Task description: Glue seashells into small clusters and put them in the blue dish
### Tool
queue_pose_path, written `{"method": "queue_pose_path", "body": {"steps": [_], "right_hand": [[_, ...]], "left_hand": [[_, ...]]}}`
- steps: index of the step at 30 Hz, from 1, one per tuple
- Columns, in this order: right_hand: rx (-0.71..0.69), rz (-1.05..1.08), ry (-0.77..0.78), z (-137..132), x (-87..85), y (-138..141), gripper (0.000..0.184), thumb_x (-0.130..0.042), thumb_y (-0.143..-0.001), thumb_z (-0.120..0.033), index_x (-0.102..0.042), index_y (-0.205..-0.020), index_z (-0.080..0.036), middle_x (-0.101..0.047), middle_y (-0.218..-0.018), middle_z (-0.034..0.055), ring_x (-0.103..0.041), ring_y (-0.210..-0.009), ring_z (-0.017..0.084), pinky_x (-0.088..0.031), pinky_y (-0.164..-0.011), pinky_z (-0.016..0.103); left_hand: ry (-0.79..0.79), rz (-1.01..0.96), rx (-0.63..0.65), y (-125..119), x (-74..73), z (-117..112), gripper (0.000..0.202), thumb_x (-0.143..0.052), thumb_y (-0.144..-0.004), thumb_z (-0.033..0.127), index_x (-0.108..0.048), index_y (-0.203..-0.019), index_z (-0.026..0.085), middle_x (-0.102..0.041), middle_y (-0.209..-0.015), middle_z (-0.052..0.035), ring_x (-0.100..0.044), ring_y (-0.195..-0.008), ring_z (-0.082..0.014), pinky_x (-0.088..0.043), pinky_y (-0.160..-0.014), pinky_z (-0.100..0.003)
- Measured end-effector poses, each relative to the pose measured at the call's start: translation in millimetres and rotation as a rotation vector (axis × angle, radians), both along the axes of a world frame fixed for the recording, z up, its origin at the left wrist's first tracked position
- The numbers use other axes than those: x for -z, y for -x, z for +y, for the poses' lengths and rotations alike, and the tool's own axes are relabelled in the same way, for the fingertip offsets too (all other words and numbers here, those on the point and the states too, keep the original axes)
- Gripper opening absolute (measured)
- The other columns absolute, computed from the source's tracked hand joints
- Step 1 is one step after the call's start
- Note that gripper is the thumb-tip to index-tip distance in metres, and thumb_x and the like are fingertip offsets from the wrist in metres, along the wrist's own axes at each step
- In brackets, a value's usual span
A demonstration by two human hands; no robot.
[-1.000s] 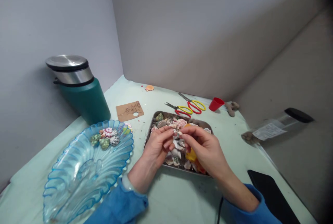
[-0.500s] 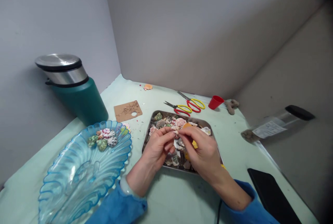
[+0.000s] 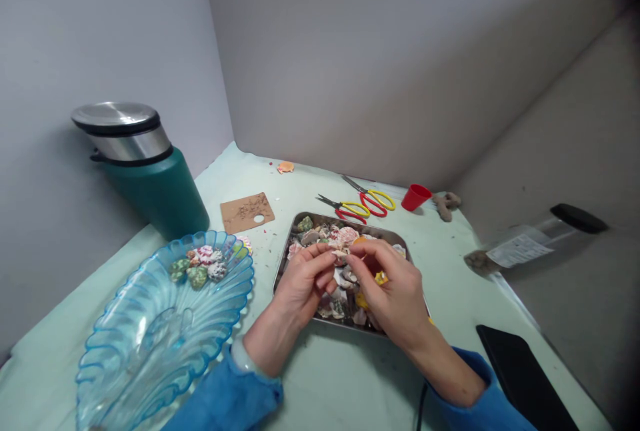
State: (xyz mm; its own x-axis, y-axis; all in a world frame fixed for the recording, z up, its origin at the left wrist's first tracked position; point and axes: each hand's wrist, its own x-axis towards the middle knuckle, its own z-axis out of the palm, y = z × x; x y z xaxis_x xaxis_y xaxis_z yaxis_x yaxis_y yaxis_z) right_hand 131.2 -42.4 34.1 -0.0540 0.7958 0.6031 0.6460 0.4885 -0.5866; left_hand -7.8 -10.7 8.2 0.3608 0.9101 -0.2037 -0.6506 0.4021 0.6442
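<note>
The fingers of my left hand (image 3: 303,284) and right hand (image 3: 395,287) pinch one small pale shell (image 3: 341,254) between them, over the metal tray (image 3: 350,327), inside its raised rim. Pale green cloth (image 3: 457,284) stretches from the tray's right edge toward one black flat object (image 3: 520,374). My forearms come in from the near side, wrists apart, fingers bent inward. Beyond the tray's far edge lie two pairs of scissors (image 3: 342,206); past its far right corner stands one red cup (image 3: 416,198).
</note>
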Motion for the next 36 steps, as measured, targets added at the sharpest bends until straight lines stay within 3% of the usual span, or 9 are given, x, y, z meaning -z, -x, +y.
{"method": "queue_pose_path", "body": {"steps": [5, 12, 17, 27, 36], "right_hand": [[-0.009, 0.212, 0.322, 2.7, 6.7, -1.0, 0.023, -0.061, -0.09, -0.038, -0.063, -0.078, -0.019, -0.061, -0.067, -0.0001, -0.051, -0.057, 0.013, -0.042, -0.054, 0.025], [-0.048, 0.496, 0.581, 7.7, 0.5, -3.0, 0.034, -0.075, -0.073, -0.048, -0.062, -0.068, -0.017, -0.054, -0.06, -0.0026, -0.044, -0.053, 0.01, -0.036, -0.049, 0.023], [-0.033, 0.509, 0.62, 8.4, -7.4, -4.5, 0.034, -0.078, -0.068, -0.046, -0.063, -0.063, -0.016, -0.055, -0.059, -0.0022, -0.045, -0.054, 0.01, -0.037, -0.051, 0.024], [-0.031, 0.429, 0.68, 10.1, -5.8, -9.4, 0.032, -0.074, -0.069, -0.046, -0.062, -0.065, -0.017, -0.056, -0.06, -0.0015, -0.045, -0.056, 0.011, -0.036, -0.052, 0.024], [-0.061, 0.258, 0.54, 6.6, 6.9, -9.4, 0.025, -0.067, -0.082, -0.043, -0.063, -0.076, -0.019, -0.06, -0.068, -0.0007, -0.05, -0.061, 0.013, -0.04, -0.058, 0.027]], "left_hand": [[-0.006, 0.019, -0.017, -1.0, -1.5, -0.2, 0.038, -0.089, -0.055, 0.025, -0.06, -0.077, 0.013, -0.047, -0.05, 0.0094, -0.028, -0.036, 0.0002, -0.028, -0.039, -0.018], [-0.02, 0.074, -0.037, -2.9, -1.6, -1.5, 0.038, -0.089, -0.052, 0.027, -0.061, -0.074, 0.013, -0.047, -0.048, 0.0088, -0.029, -0.035, -0.0006, -0.03, -0.038, -0.018], [-0.029, 0.106, -0.022, -3.5, -0.4, -1.5, 0.04, -0.09, -0.052, 0.03, -0.06, -0.073, 0.014, -0.044, -0.044, 0.0097, -0.027, -0.035, -0.0009, -0.03, -0.038, -0.018], [-0.043, 0.134, -0.004, -3.7, 1.1, -1.2, 0.044, -0.09, -0.051, 0.035, -0.059, -0.073, 0.014, -0.047, -0.045, 0.0096, -0.026, -0.034, -0.0003, -0.03, -0.036, -0.017], [0.015, -0.002, 0.022, 0.9, -1.3, 0.4, 0.04, -0.088, -0.055, 0.024, -0.059, -0.08, 0.013, -0.049, -0.051, 0.0099, -0.026, -0.035, 0.001, -0.03, -0.038, -0.016]]}}
